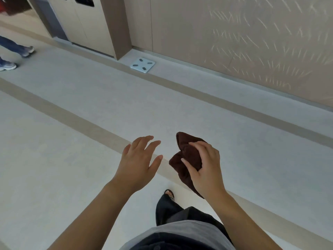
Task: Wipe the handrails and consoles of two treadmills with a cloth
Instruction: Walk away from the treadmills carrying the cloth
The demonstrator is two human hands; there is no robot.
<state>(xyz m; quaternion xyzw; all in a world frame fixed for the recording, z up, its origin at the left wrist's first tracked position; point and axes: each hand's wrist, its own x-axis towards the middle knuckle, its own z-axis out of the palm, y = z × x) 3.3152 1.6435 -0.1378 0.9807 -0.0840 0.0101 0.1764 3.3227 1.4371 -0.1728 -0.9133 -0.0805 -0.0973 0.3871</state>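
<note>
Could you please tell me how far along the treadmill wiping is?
Done: the brown cloth is picked up, gripped in the right hand. In hand: nothing is being wiped; the left hand is open above the floor. Left: no treadmill is in view, so whether any handrails or consoles have been wiped cannot be told.

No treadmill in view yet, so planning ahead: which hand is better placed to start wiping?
Right. The right hand grips the brown cloth; the left hand is open and empty beside it.

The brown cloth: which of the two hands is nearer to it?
Right. The right hand holds the cloth; the left hand is open to its left, not touching it.
</note>
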